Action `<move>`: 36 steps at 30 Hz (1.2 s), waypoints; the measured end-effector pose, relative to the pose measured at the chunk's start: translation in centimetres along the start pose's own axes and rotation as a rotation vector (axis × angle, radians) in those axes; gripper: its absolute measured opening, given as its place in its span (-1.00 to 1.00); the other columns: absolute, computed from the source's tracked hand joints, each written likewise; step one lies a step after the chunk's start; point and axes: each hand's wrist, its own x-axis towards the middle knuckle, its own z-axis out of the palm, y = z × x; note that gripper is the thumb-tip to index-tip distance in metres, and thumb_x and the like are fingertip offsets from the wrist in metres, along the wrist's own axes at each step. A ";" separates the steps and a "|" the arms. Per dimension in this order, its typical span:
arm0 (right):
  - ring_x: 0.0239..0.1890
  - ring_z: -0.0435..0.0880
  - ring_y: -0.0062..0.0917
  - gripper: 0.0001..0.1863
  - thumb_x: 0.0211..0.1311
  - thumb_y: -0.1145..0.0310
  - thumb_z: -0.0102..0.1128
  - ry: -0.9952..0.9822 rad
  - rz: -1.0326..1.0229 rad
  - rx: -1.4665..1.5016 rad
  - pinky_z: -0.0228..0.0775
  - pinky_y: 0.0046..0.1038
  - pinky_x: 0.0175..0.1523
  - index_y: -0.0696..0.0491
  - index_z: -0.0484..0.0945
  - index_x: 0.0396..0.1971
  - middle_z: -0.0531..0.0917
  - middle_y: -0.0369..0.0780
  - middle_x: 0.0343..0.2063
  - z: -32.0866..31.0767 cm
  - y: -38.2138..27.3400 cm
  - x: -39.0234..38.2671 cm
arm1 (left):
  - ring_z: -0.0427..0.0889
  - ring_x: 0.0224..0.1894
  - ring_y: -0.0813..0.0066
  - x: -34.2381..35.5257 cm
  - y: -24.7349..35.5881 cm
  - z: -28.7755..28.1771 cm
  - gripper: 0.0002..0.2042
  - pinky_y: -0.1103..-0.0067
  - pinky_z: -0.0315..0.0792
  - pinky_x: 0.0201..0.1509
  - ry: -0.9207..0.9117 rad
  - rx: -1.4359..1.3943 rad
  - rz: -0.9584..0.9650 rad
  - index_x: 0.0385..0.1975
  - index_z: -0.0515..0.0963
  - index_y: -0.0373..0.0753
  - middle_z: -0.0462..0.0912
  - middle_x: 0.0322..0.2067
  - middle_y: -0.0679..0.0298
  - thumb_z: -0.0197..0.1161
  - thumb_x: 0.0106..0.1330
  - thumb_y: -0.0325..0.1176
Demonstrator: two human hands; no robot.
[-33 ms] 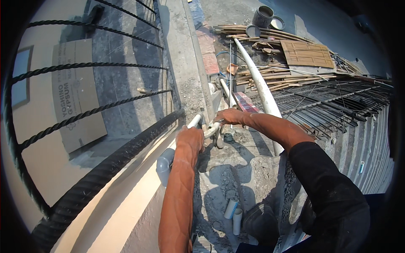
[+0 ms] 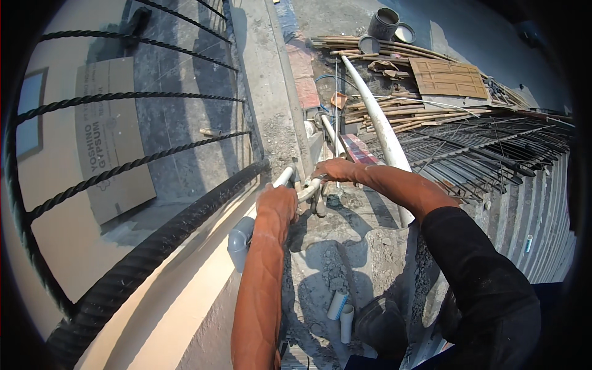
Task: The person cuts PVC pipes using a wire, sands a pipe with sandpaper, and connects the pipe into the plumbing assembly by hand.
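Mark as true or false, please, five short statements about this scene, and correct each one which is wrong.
1. The left hand is closed on a straight white pipe. True.
2. The right hand touches nothing. False: its fingers are on a curved white pipe.
3. The grey elbow is beside the left forearm. True.
4. The brown wooden panel lies at the picture's left edge. False: it lies at upper right.
5. Two short pipe pieces lie near the picture's lower edge. True.
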 end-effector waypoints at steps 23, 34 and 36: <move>-0.25 0.58 -0.21 -0.65 0.14 0.23 0.08 0.016 0.018 -0.119 0.43 -0.24 -0.21 -0.26 0.45 -0.02 0.49 -0.17 -0.28 0.1 -0.7 -0.3 | 0.59 -0.17 0.15 -0.1 -0.5 0.5 -0.69 0.42 0.50 -0.15 0.063 -0.015 0.033 -0.38 0.63 -0.21 0.65 -0.35 0.13 0.41 -0.08 -0.18; -0.27 0.59 -0.21 -0.63 0.12 0.27 0.08 0.017 0.044 -0.142 0.44 -0.25 -0.24 -0.28 0.44 -0.02 0.50 -0.18 -0.28 0.3 -0.4 -0.2 | 0.58 -0.14 0.15 -0.1 -0.1 -0.1 -0.73 0.40 0.51 -0.14 0.038 -0.050 -0.009 -0.37 0.63 -0.22 0.65 -0.33 0.14 0.40 -0.06 -0.23; -0.28 0.59 -0.21 -0.64 0.12 0.27 0.08 0.028 0.038 -0.136 0.43 -0.24 -0.24 -0.28 0.45 -0.02 0.50 -0.18 -0.28 0.3 -0.5 -0.2 | 0.57 -0.13 0.15 -0.2 -0.1 -0.2 -0.74 0.40 0.51 -0.13 0.038 -0.055 -0.016 -0.38 0.63 -0.22 0.65 -0.32 0.13 0.39 -0.05 -0.24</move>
